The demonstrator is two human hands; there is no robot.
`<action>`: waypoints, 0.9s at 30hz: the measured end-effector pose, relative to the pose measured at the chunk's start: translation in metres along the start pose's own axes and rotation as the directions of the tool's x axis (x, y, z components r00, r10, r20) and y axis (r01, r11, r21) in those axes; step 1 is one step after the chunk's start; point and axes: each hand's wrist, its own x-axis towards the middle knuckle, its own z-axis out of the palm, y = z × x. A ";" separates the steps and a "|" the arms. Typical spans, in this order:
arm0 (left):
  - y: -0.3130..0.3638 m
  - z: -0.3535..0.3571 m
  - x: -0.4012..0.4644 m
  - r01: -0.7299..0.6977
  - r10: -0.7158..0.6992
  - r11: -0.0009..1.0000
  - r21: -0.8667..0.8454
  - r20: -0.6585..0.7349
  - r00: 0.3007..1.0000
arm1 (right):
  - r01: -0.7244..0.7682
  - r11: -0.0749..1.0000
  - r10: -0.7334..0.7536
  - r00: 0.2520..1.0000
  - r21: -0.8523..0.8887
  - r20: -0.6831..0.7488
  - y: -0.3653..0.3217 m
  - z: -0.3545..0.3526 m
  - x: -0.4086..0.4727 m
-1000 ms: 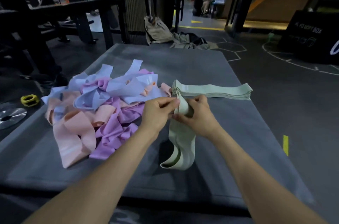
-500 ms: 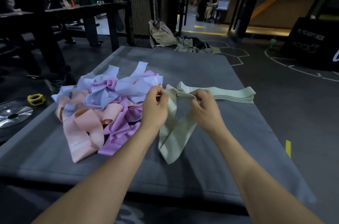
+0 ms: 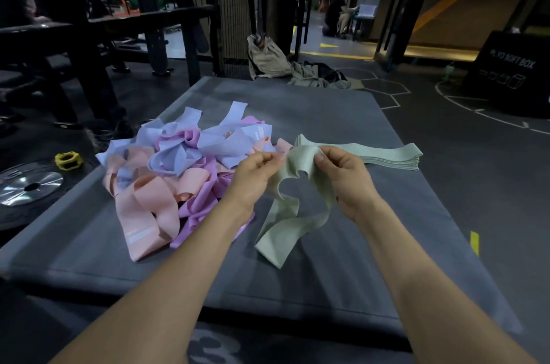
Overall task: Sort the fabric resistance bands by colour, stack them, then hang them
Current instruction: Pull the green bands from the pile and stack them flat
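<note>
Green band | pinched by left hand, right hand fingers | box: "SOFT BOX"

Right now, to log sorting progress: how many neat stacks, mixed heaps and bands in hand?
Neat stacks: 1, green stack
Mixed heaps: 1, pink, purple and blue heap
Bands in hand: 1, green band, pinched by left hand and right hand
Total: 3

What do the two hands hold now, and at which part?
Both hands pinch one green band at its upper edge: left hand at the left, right hand at the right.
</note>
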 end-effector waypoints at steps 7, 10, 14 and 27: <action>-0.004 -0.003 0.002 -0.098 0.122 0.979 0.181 -0.126 0.984 | 0.053 0.977 -0.055 0.999 -0.206 -0.001 0.005 0.001 0.002; -0.004 -0.004 0.004 -0.098 0.114 0.981 0.170 -0.087 0.990 | 0.072 0.972 -0.083 0.996 -0.223 -0.043 0.002 0.001 0.000; -0.008 -0.004 0.005 -0.105 0.130 0.969 0.226 -0.101 0.986 | 0.132 0.953 -0.172 0.977 -0.273 -0.125 -0.002 -0.002 0.000; 0.005 0.013 -0.005 0.038 -0.028 0.982 -0.187 0.053 0.998 | 0.268 0.884 -0.240 0.963 -0.382 0.120 -0.001 0.019 -0.009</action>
